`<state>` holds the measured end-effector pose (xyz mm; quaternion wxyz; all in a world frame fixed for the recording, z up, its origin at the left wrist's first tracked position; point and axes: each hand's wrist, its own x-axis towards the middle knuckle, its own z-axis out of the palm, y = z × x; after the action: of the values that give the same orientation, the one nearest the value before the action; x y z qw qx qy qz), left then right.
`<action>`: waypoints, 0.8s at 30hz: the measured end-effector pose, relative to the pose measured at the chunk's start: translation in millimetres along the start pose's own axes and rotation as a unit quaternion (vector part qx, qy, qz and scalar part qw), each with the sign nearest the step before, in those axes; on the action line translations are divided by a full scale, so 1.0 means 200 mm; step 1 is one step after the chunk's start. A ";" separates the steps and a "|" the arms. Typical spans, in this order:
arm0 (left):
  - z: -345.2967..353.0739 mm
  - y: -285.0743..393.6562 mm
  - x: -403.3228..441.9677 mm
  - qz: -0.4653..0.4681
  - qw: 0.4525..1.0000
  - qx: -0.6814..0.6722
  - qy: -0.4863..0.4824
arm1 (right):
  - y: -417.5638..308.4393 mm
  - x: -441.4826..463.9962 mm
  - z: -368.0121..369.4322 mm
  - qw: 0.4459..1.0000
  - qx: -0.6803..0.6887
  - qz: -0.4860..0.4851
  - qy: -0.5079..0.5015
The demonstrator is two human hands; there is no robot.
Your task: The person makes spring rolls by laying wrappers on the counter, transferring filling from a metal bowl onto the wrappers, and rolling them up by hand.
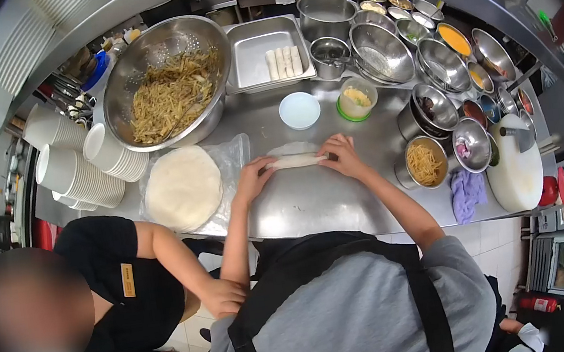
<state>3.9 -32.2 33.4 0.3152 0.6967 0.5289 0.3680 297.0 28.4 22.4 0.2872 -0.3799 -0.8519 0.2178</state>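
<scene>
A pale, partly rolled spring roll [296, 161] lies on the steel table, with a thin flap of wrapper spread beyond its far side. My left hand [254, 179] grips the roll's left end, fingers curled over it. At the other end, my right hand [341, 156] is closed on the roll in the same way. Left of my left hand, a stack of round wrappers [184, 187] rests on a clear plastic sheet [240, 154]. A white bowl of pale liquid [300, 110] and a green-based tub [357, 99] with yellowish paste stand beyond the roll.
A large colander [114, 98] of shredded filling stands back left, beside a steel tray [246, 42] holding several finished rolls. Steel bowls [380, 56] crowd the right; a purple cloth [468, 194] lies near the front edge. A co-worker in black [161, 284] stands close at left, hand at my left arm.
</scene>
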 end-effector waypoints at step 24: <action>0.29 0.01 0.00 0.029 0.928 0.020 0.371 | 0.00 -0.11 0.09 0.991 0.024 -0.030 0.132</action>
<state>53.9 -36.0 4.3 0.0717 0.5319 0.5946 0.5987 297.5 8.2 1.9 0.4123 -0.3732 -0.8120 0.1771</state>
